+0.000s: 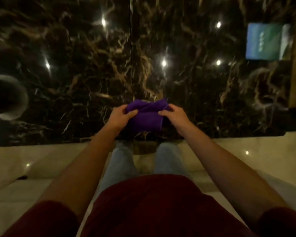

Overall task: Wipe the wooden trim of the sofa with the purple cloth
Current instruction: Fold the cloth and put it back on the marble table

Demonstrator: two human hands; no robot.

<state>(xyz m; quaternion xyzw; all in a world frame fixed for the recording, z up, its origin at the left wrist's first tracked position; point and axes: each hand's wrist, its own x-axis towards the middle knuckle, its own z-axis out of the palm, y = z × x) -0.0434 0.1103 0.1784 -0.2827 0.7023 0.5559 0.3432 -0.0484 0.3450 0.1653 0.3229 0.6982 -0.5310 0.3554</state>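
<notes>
1. The purple cloth [144, 118], a soft, bunched microfibre rag, is being held out in front of the body by both hands, above the dark floor.
2. The left hand [120, 117] is being kept curled around the cloth's left edge, the thumb pressed over the top fold and the fingers closed beneath it.
3. The right hand [175, 114] is being kept closed on the right edge in the same way, so the cloth is being stretched or folded between the two grips.
4. Below the cloth, light blue jeans [121, 161] and a dark red shirt [149, 202] are being seen, with both bare forearms extended forward.
5. Further out, a glossy black marble floor with tan veining [75, 74] is being met by a paler cream marble band [32, 161]; ceiling lights are being mirrored in both.
6. No sofa and no wooden trim are being shown, so wiping is judged not yet begun; the cloth is probably being readied.
7. Risks, as judged: the polished floor may be slippery underfoot; a loosely gathered cloth may be dropped or may drag a trailing corner; in such dim light, dust on the trim may be missed.
8. A blue-green rectangular panel [266, 41] is being seen at upper right, perhaps a reflected screen; marks are being shown on it, but they are too blurred to be read.
</notes>
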